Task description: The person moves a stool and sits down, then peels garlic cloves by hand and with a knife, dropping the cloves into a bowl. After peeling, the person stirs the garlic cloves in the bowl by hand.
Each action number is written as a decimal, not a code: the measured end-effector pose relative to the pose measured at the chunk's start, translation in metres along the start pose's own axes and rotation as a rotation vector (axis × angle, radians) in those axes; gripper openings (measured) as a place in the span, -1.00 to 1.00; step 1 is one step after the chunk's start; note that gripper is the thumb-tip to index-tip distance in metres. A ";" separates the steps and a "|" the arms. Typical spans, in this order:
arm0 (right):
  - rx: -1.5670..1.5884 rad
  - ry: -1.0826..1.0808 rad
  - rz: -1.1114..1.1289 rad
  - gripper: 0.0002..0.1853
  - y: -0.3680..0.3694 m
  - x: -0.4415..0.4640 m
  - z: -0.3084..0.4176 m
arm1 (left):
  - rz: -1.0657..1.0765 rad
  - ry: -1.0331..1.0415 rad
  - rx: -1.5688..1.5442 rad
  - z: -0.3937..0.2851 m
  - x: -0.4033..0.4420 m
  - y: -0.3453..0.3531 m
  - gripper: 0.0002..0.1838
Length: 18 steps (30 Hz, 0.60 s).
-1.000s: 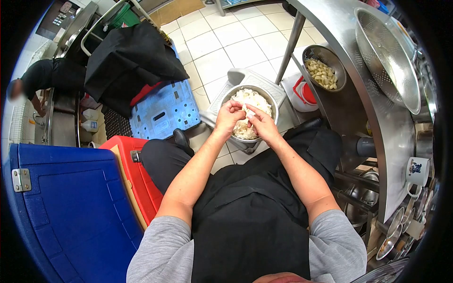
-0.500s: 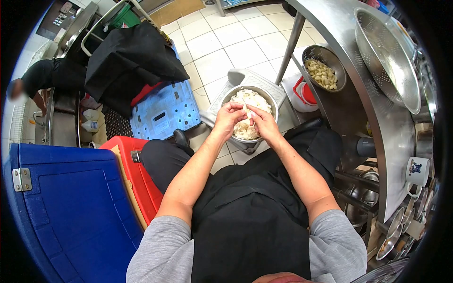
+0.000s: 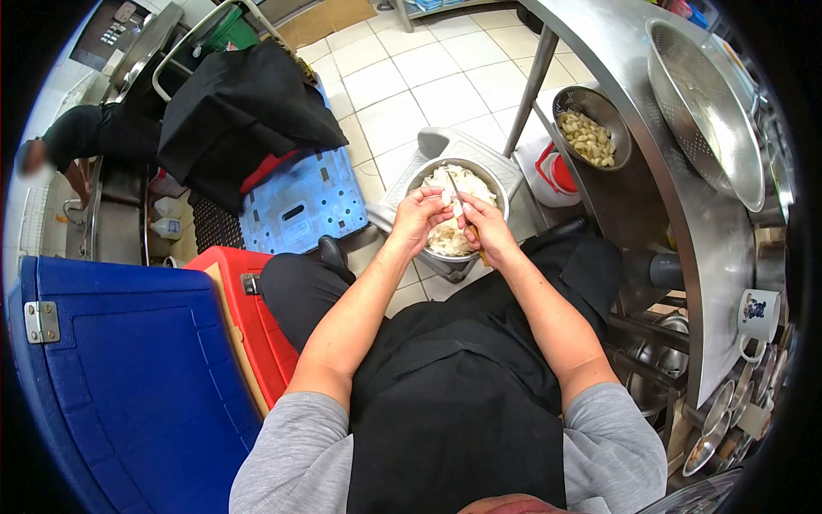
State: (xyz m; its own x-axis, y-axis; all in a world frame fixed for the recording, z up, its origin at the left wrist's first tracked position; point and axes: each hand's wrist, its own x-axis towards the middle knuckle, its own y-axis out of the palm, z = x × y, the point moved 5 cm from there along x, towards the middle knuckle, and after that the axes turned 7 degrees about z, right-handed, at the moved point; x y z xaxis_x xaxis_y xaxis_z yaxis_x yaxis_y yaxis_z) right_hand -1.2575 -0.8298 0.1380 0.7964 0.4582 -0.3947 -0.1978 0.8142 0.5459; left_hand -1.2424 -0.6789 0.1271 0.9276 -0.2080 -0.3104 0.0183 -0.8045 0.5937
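Observation:
My left hand pinches a small pale piece, apparently a garlic clove, over a round metal bowl. Close beside it, my right hand is closed around a small knife; the thin blade points away from me and a yellowish handle end shows below the palm. Whitish cloves and papery skins fill the bowl beneath both hands. The bowl rests on a grey plastic stool between my knees.
At right, a perforated metal bowl of peeled cloves sits on the steel shelf under a counter holding a large colander. A red-lidded white container stands below. Blue box, red box and blue platform lie left; another person is at a sink.
My hands have turned slightly apart, and the knife blade now shows upright between them. In the background, the other person has barely moved.

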 end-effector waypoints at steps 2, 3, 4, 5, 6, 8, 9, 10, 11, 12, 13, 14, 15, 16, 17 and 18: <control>-0.057 -0.014 0.007 -0.60 0.001 0.001 0.000 | -0.010 -0.005 -0.010 0.000 0.000 0.000 -0.72; -0.114 -0.029 0.011 -0.59 0.002 0.001 0.001 | -0.010 0.001 -0.016 0.000 0.000 0.000 -0.73; -0.113 -0.029 0.014 -0.59 0.001 0.002 -0.001 | -0.010 0.006 -0.021 0.001 0.001 -0.001 -0.73; -0.224 -0.066 0.029 -0.59 0.003 0.003 0.000 | -0.012 0.008 -0.020 0.001 0.001 -0.001 -0.73; -0.335 -0.103 0.042 -0.59 0.004 0.004 0.001 | -0.007 0.017 -0.006 0.002 0.001 -0.001 -0.73; -0.355 -0.111 0.031 -0.59 0.006 0.002 0.002 | -0.002 0.026 0.009 0.002 0.001 -0.001 -0.73; -0.376 -0.118 0.018 -0.60 0.007 0.001 0.003 | 0.005 0.024 0.015 0.001 0.001 0.000 -0.74; -0.375 -0.118 0.018 -0.60 0.006 0.001 0.004 | 0.013 0.021 0.021 0.001 0.001 0.000 -0.74; -0.411 -0.123 0.005 -0.60 0.005 0.002 0.005 | 0.013 0.021 0.022 0.001 0.001 0.000 -0.74; -0.448 -0.128 -0.007 -0.61 0.004 0.002 0.006 | 0.015 0.019 0.017 0.002 0.001 0.000 -0.74; -0.448 -0.128 -0.007 -0.61 0.004 0.002 0.006 | 0.017 0.016 0.012 0.002 0.001 0.000 -0.74; -0.411 -0.123 -0.005 -0.61 0.004 0.001 0.006 | 0.017 0.017 0.012 0.002 0.001 -0.001 -0.74; -0.374 -0.119 -0.002 -0.61 0.005 0.000 0.006 | 0.012 0.021 0.006 0.002 0.002 -0.001 -0.75; -0.374 -0.120 -0.001 -0.61 0.006 0.000 0.007 | 0.008 0.024 0.001 0.002 0.002 -0.002 -0.75; -0.367 -0.119 0.001 -0.61 0.007 -0.001 0.008 | 0.007 0.025 0.001 0.001 0.001 -0.001 -0.75; -0.360 -0.117 0.003 -0.61 0.007 -0.002 0.008 | 0.002 0.027 0.009 0.000 0.000 0.000 -0.75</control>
State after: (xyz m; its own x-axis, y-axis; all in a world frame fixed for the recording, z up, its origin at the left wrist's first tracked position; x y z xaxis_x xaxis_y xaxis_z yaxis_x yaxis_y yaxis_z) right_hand -1.2557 -0.8274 0.1483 0.8514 0.4340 -0.2945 -0.3722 0.8956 0.2436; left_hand -1.2421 -0.6792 0.1270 0.9373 -0.1947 -0.2892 0.0131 -0.8092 0.5874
